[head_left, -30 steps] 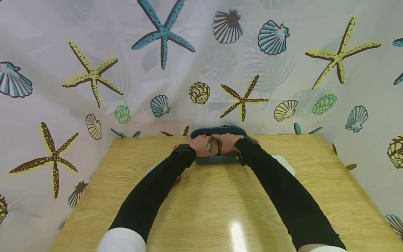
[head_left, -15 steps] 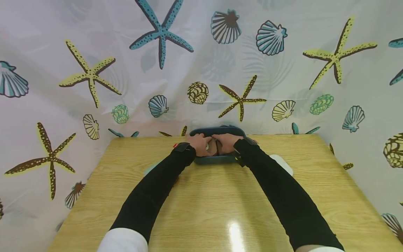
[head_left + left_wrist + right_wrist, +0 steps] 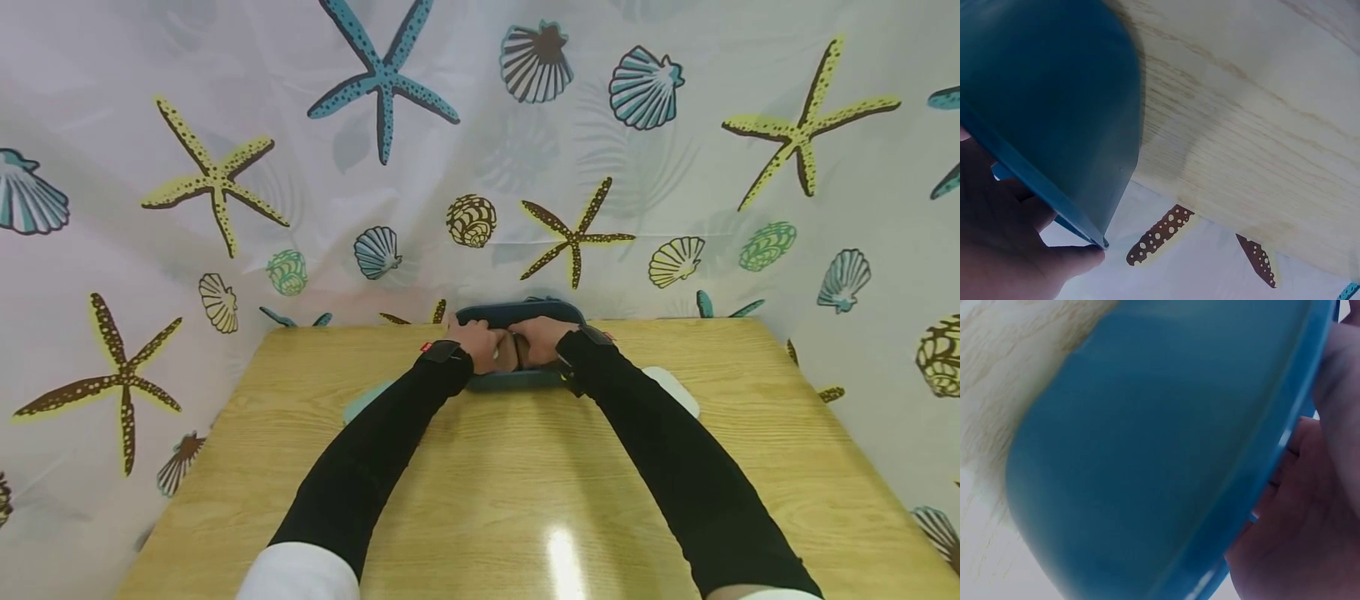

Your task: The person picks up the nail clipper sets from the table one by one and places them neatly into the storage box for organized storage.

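Note:
At the table's back edge, against the curtain, stands a blue tub (image 3: 517, 382) with rounded corners. Both hands reach over its rim in the head view. My left hand (image 3: 477, 342) has curled fingers at a tan, rounded thing (image 3: 507, 353) inside, and my right hand (image 3: 542, 337) grips at its other side. A dark line runs down this thing; its kind is unclear. Fingertips are mostly hidden. In the left wrist view, a finger of the left hand (image 3: 1010, 244) touches the rim's end. The right wrist view shows the right hand (image 3: 1297, 506) with fingers behind the rim.
A pale mint, flat item (image 3: 363, 403) lies left of the left forearm, partly covered by it. Beyond the right forearm is a white, rounded item (image 3: 673, 392). The wooden table (image 3: 480, 492) ends at a curtain (image 3: 420, 200) with sea prints.
The left hand has shifted slightly right, and one finger now lifts toward the tub's left rim. An orange-brown thing beside the left forearm is now covered. The right hand has barely moved.

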`<state>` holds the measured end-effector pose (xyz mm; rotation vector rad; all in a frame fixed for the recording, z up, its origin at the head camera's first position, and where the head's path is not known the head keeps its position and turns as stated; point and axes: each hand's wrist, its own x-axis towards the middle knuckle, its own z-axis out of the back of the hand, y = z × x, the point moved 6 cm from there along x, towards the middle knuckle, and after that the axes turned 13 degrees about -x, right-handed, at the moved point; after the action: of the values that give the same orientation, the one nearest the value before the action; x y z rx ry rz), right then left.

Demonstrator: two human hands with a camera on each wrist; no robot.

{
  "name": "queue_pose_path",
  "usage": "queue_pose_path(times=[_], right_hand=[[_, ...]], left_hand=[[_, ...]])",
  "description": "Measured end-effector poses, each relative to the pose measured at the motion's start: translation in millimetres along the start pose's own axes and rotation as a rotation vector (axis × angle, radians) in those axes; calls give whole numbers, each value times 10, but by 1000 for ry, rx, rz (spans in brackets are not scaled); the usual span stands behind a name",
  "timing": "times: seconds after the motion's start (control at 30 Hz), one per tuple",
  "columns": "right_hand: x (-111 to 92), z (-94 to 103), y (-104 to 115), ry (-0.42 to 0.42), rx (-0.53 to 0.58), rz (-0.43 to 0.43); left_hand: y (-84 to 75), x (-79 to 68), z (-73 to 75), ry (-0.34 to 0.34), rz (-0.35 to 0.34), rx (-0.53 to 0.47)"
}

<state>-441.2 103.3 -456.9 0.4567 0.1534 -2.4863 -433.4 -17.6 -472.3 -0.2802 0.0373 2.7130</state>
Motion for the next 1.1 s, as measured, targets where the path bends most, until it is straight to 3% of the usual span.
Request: queue_pose_path(times=[0.1, 0.13, 0.23, 0.3, 0.4, 0.47, 0.53, 0.67, 0.8, 0.87, 0.9, 0.97, 1.03, 1.1], right_hand=[[1, -8, -13, 9, 10, -3], [1, -10, -16, 4, 12, 4], [-16, -9, -39, -23, 43, 33], [-38, 4, -77, -63, 84, 47], [-81, 36, -169, -153, 134, 52], [-128, 74, -232, -220, 168, 51], [-187, 113, -295, -280, 182, 45], [-302, 156, -484, -365, 250, -2], [-362, 88, -794, -430, 295, -77], [-184, -128, -1137, -497, 238, -106], [-107, -238, -1278, -504, 220, -118], [88, -473, -1562, -526, 174, -140], [145, -543, -1639, -477, 166, -179], [-37, -421, -1456, -405, 203, -212]], left_hand=[[-7, -19, 6, -22, -7, -7], [-23, -67, 47, -2, 4, -18], [48, 15, -31, 1, 5, -75], [73, 32, -13, -37, -21, -128], [307, 368, -252, -126, -85, -227], [378, 399, -231, -182, -99, -280], [471, 441, -226, -212, -72, -342], [311, -153, 305, -273, 38, -412], [333, -401, 423, -306, 145, -443], [395, -395, 367, -269, 200, -469], [467, -300, 265, -256, 217, -466], [512, -281, 188, -243, 222, -438], [676, -20, -76, -245, 214, -398], [849, 284, -379, -283, 187, -343]])
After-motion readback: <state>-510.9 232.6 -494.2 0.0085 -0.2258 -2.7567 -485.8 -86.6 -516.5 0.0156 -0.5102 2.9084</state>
